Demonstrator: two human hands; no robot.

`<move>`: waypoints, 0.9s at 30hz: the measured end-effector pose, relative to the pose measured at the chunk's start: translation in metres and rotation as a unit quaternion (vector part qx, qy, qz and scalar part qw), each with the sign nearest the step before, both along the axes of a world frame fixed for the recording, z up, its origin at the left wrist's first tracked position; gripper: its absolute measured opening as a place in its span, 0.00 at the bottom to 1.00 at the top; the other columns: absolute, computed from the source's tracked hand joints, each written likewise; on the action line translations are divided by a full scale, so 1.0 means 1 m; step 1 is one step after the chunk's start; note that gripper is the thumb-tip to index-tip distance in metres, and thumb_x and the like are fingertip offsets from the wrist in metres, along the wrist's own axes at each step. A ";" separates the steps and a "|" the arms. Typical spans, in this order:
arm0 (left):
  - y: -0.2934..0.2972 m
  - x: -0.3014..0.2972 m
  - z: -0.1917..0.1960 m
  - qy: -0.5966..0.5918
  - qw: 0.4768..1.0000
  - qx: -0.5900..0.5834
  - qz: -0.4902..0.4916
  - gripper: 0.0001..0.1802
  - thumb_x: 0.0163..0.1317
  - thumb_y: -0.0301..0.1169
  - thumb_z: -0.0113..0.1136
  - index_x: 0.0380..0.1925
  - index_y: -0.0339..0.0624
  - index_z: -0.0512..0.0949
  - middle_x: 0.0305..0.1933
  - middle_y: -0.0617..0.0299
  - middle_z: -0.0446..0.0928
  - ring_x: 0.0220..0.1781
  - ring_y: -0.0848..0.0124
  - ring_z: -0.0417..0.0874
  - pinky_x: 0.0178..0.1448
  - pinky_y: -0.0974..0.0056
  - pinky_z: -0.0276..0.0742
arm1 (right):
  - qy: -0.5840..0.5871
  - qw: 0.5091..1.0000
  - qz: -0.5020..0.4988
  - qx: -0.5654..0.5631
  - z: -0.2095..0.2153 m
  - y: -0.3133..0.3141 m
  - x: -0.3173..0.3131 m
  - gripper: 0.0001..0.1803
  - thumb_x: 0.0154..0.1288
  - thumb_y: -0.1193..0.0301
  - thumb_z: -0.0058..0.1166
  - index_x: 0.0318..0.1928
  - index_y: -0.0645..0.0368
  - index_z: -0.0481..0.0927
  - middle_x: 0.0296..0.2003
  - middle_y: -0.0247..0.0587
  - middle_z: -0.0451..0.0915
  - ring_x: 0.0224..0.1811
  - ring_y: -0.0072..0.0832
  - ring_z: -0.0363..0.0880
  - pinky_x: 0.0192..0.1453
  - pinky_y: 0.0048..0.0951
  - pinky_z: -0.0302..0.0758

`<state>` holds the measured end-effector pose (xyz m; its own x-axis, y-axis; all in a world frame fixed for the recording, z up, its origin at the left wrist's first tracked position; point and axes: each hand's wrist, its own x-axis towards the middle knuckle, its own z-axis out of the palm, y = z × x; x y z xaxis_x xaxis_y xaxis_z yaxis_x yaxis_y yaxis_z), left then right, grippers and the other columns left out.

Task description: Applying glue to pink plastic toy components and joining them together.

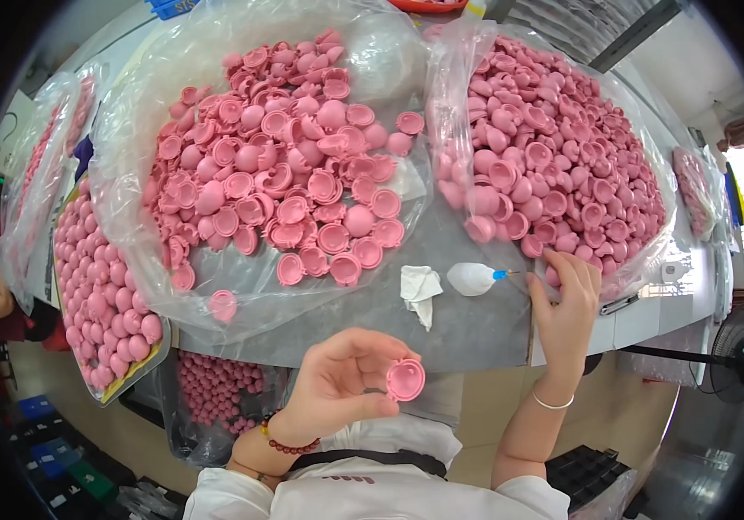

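Left hand [342, 381] pinches one pink cap [406, 380], hollow side up, near the body; right hand [565, 303], fingers spread and empty, touches the far-right cap pile [554, 147].

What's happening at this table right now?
A person sits at a grey table loaded with pink plastic half-shells. The left hand holds one pink half-shell by its rim, hollow side facing the camera. The right hand reaches into the open bag of half-shells on the right. A second open bag lies to the left, and a small white squeeze bottle and a crumpled tissue lie between them.
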<state>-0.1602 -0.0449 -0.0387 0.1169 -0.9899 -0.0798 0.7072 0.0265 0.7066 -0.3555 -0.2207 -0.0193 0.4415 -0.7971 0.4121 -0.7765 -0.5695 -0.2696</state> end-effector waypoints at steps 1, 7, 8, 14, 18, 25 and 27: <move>0.000 0.000 -0.001 0.002 1.000 -0.002 -0.003 0.25 0.41 0.23 0.70 0.41 0.36 0.68 0.45 0.49 0.71 0.41 0.68 0.77 0.41 0.66 0.78 | 0.002 1.000 -0.003 -0.002 0.002 0.001 0.002 0.17 0.43 0.76 0.60 0.38 0.64 0.76 0.34 0.41 0.75 0.38 0.35 0.68 0.45 0.32 0.66; 0.001 0.001 -0.003 0.004 1.000 0.008 -0.004 0.25 0.42 0.22 0.69 0.41 0.36 0.68 0.45 0.49 0.71 0.40 0.68 0.78 0.41 0.66 0.78 | -0.044 0.998 0.027 -0.036 0.003 -0.008 0.009 0.15 0.45 0.76 0.59 0.37 0.63 0.77 0.37 0.39 0.74 0.38 0.34 0.67 0.44 0.31 0.66; 0.001 0.001 -0.004 0.001 1.000 0.003 -0.001 0.25 0.42 0.22 0.68 0.41 0.36 0.68 0.45 0.49 0.71 0.41 0.67 0.78 0.41 0.66 0.79 | -0.035 0.999 0.040 -0.012 -0.001 -0.011 0.012 0.15 0.44 0.77 0.59 0.37 0.63 0.77 0.37 0.39 0.74 0.39 0.34 0.68 0.44 0.30 0.66; 0.001 0.001 0.000 -0.022 0.999 -0.006 0.026 0.24 0.44 0.21 0.67 0.41 0.36 0.67 0.46 0.48 0.71 0.42 0.67 0.78 0.42 0.65 0.79 | -0.116 0.988 0.099 0.015 0.018 0.015 0.010 0.10 0.47 0.80 0.57 0.33 0.65 0.76 0.32 0.38 0.76 0.31 0.25 0.71 0.36 0.24 0.68; 0.004 0.003 -0.001 0.000 1.000 0.007 0.018 0.25 0.45 0.22 0.66 0.43 0.37 0.66 0.48 0.45 0.71 0.42 0.66 0.78 0.42 0.64 0.79 | -0.235 0.909 0.144 0.313 0.005 0.057 0.014 0.05 0.52 0.82 0.54 0.31 0.66 0.75 0.28 0.36 0.77 0.25 0.16 0.70 0.28 0.20 0.67; 0.001 0.006 -0.001 0.100 0.994 0.026 -0.032 0.26 0.48 0.25 0.65 0.46 0.37 0.65 0.50 0.42 0.71 0.41 0.67 0.79 0.43 0.65 0.78 | -0.080 0.979 0.111 0.151 -0.001 0.058 0.014 0.12 0.48 0.81 0.57 0.37 0.64 0.77 0.28 0.38 0.74 0.26 0.23 0.71 0.29 0.20 0.68; 0.001 0.004 -0.001 0.113 0.993 0.034 -0.029 0.27 0.47 0.23 0.65 0.47 0.36 0.65 0.50 0.42 0.71 0.43 0.67 0.79 0.45 0.64 0.78 | -0.069 0.986 0.121 0.089 -0.004 0.056 0.011 0.16 0.45 0.80 0.58 0.38 0.62 0.78 0.29 0.40 0.73 0.27 0.25 0.72 0.30 0.20 0.69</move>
